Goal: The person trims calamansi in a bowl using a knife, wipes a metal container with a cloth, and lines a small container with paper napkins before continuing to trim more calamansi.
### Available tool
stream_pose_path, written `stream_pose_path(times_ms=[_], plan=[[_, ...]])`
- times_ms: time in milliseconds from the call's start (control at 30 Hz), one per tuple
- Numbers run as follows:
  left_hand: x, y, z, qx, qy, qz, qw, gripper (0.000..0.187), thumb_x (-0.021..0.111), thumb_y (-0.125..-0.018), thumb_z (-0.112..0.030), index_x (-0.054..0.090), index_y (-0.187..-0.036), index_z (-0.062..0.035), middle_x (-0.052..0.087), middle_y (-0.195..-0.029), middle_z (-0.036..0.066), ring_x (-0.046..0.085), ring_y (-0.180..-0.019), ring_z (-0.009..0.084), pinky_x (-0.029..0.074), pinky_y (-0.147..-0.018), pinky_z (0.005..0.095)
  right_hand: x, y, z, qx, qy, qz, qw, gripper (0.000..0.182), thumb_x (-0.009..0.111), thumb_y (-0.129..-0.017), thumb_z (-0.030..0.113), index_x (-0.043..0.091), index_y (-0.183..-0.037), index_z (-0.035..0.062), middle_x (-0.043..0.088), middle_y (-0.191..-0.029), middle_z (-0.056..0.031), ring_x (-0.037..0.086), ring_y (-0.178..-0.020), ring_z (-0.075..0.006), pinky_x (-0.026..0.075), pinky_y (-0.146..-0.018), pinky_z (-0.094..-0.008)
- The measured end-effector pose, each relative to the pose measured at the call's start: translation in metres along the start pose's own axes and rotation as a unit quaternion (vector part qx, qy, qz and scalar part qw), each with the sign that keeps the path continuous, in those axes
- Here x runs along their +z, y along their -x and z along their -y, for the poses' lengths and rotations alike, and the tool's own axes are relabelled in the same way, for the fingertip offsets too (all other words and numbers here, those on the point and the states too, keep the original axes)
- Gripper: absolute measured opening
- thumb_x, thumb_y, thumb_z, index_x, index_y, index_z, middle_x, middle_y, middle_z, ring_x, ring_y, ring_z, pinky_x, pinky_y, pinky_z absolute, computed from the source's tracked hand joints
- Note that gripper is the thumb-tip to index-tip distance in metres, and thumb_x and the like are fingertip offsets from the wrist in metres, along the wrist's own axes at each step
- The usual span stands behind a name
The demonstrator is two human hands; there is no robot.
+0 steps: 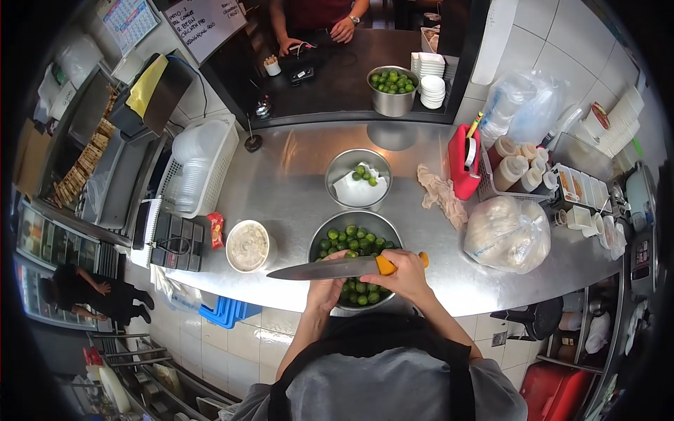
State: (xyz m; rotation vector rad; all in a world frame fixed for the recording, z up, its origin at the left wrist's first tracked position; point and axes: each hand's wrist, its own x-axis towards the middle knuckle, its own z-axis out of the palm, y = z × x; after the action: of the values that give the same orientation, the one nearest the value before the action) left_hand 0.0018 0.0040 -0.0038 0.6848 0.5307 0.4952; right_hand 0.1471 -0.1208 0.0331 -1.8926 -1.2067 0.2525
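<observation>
My right hand [405, 275] is wrapped round the yellow handle of a large knife [323, 269], whose blade points left across the near bowl. Below the blade, my left hand [328, 284] is curled at the left rim of that bowl; the blade covers part of its fingers, and what they hold is hidden. The near steel bowl [315, 242] contains several small green citrus fruits [352, 241]. Just beyond it, a smaller steel bowl [337, 165] has a white sheet and several green fruits inside.
A white tub [248, 246] stands left on the steel counter [281, 158]. To the right are a cloth [439, 196], a filled plastic bag [507, 234] and sauce bottles [509, 172]. Another person [323, 17] is behind the pass ledge, near a fruit-filled pot [393, 104].
</observation>
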Motion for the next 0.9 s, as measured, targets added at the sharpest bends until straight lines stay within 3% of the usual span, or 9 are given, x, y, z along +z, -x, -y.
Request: stream_pose_path(times_ms=[300,467,600,700,900], plan=[[-0.001,-0.002,0.007,0.035,-0.013,0.002,0.999,0.031,0.062,-0.083,-0.007,0.053,-0.111,0.0047,0.061,-0.100,0.011,0.060,-0.090,0.0153,0.048,-0.084,0.0267,0.000,-0.004,0.003,-0.065,0.002,-0.028,0.997,0.056,0.080,-0.052,0.051,0.050,-0.059,0.0044,0.052,-0.056,-0.0077,0.054,-0.052,-0.0249,0.039,-0.049,-0.0341],[0.007,0.003,-0.001,0.084,-0.045,-0.005,0.995,0.027,0.060,-0.084,-0.005,0.055,-0.109,0.0039,0.062,-0.099,0.011,0.060,-0.089,0.0144,0.048,-0.083,0.0262,-0.004,-0.005,-0.017,-0.036,0.026,-0.018,0.999,0.056,0.081,-0.051,0.051,0.050,-0.059,0.0047,0.052,-0.056,-0.0076,0.054,-0.052,-0.0252,0.039,-0.048,-0.0339],[0.007,0.000,-0.002,0.064,-0.052,0.003,0.997,0.023,0.061,-0.083,-0.005,0.058,-0.105,0.0027,0.062,-0.099,0.010,0.060,-0.089,0.0138,0.048,-0.083,0.0262,-0.003,-0.005,-0.019,-0.034,0.028,-0.010,0.999,0.056,0.081,-0.050,0.051,0.049,-0.058,0.0051,0.051,-0.056,-0.0074,0.053,-0.052,-0.0256,0.039,-0.049,-0.0336],[0.008,0.000,0.002,0.041,-0.078,0.032,0.996,0.021,0.060,-0.084,-0.007,0.059,-0.103,0.0022,0.063,-0.099,0.009,0.060,-0.089,0.0135,0.048,-0.084,0.0260,0.000,-0.008,-0.005,-0.088,0.006,-0.036,0.995,0.056,0.081,-0.050,0.050,0.049,-0.058,0.0052,0.051,-0.056,-0.0074,0.053,-0.052,-0.0255,0.039,-0.049,-0.0337],[0.000,-0.004,-0.006,-0.060,-0.007,0.053,0.997,0.023,0.056,-0.088,-0.011,0.056,-0.107,0.0028,0.063,-0.098,0.011,0.061,-0.087,0.0158,0.053,-0.077,0.0272,-0.010,-0.008,-0.023,-0.056,0.020,-0.020,0.998,0.059,0.078,-0.053,0.057,0.049,-0.055,0.0060,0.053,-0.054,-0.0074,0.055,-0.051,-0.0253,0.041,-0.050,-0.0354]])
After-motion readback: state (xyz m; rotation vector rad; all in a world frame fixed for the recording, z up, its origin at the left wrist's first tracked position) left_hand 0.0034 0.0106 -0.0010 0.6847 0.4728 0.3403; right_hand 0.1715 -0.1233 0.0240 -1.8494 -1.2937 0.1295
